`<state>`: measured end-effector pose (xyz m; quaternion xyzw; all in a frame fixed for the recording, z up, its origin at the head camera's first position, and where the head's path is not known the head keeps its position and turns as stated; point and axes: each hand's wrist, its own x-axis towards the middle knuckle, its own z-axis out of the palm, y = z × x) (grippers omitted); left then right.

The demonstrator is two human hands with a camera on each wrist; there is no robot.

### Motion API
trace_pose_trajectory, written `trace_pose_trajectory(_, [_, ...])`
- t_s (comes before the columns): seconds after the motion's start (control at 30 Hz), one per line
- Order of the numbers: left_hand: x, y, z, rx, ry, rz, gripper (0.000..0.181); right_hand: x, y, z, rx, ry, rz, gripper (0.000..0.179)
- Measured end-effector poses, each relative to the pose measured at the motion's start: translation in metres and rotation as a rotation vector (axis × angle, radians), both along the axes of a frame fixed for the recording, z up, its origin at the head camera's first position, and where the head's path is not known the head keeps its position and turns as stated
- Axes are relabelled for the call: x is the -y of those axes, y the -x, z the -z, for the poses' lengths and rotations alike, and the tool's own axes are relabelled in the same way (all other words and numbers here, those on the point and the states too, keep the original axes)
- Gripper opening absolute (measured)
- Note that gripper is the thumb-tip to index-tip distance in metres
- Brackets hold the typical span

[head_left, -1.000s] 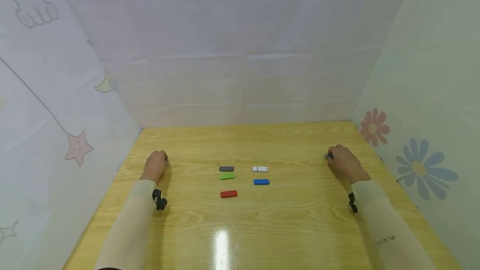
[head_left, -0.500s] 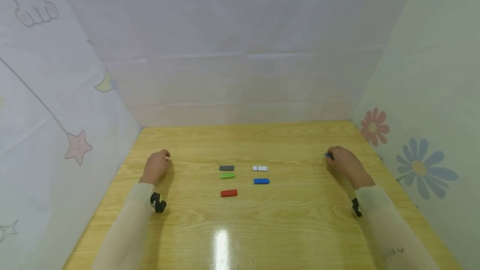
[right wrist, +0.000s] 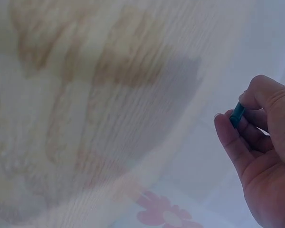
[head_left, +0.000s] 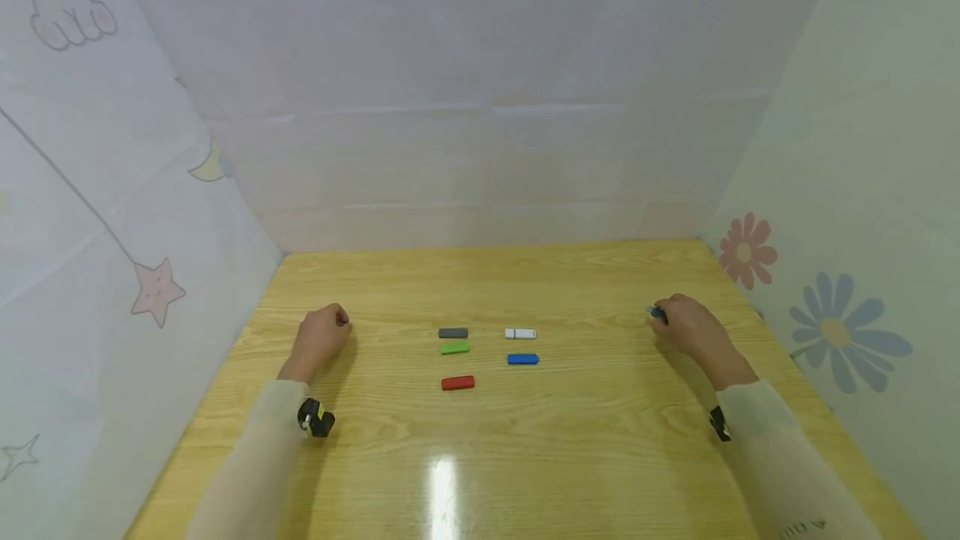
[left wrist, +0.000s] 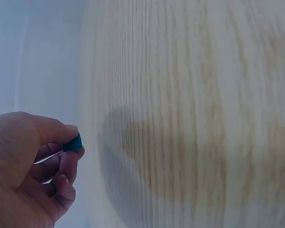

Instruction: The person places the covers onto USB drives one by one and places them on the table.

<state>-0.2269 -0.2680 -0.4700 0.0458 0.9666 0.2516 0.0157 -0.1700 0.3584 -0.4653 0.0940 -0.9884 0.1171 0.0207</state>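
At the table's left side my left hand (head_left: 318, 338) pinches a small teal cap (left wrist: 72, 143) between thumb and index finger; its other fingers are curled. On the right, my right hand (head_left: 696, 333) holds a teal USB flash drive (right wrist: 237, 115) between thumb and fingers. The drive's silver connector end points left in the head view, uncovered. Part of the drive is hidden by the fingers. Both hands are just above the table, far apart from each other.
Between the hands lie several flash drives on the wooden table (head_left: 600, 440): grey (head_left: 453, 333), green (head_left: 454, 348), red (head_left: 458, 382), white (head_left: 521, 333) and blue (head_left: 522, 359). Patterned sheets (head_left: 480, 148) hang behind the table and along both sides.
My left hand has shifted slightly right and turned, still pinching the cap. The right hand has moved only a little, keeping the flash drive. The drives on the table lie as before.
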Motion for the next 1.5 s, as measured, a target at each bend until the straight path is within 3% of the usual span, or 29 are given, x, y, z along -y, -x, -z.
trace_pose_trajectory(0.23, [-0.006, -0.007, -0.001, 0.028, -0.06, -0.014, 0.017, 0.007, -0.009, -0.002, 0.003, 0.04, -0.009, 0.03])
trace_pose_trajectory(0.5, [-0.022, -0.018, -0.008, 0.021, -0.114, 0.042, 0.021, 0.018, -0.02, -0.005, -0.139, 0.054, -0.053, 0.03])
trace_pose_trajectory(0.73, [-0.041, -0.026, -0.011, 0.101, -0.31, 0.076, 0.024, 0.03, -0.026, -0.008, -0.188, 0.065, -0.077, 0.028])
trace_pose_trajectory(0.83, [-0.05, -0.03, -0.013, 0.121, -0.353, 0.099, 0.025, 0.034, -0.028, -0.008, -0.203, 0.073, -0.082, 0.027])
trace_pose_trajectory(1.2, [-0.077, -0.042, -0.01, 0.159, -0.445, 0.131, 0.017, 0.046, -0.036, -0.002, -0.252, 0.078, -0.111, 0.027])
trace_pose_trajectory(1.5, [-0.092, -0.047, -0.007, 0.167, -0.46, 0.149, 0.015, 0.057, -0.043, -0.001, -0.272, 0.106, -0.13, 0.025])
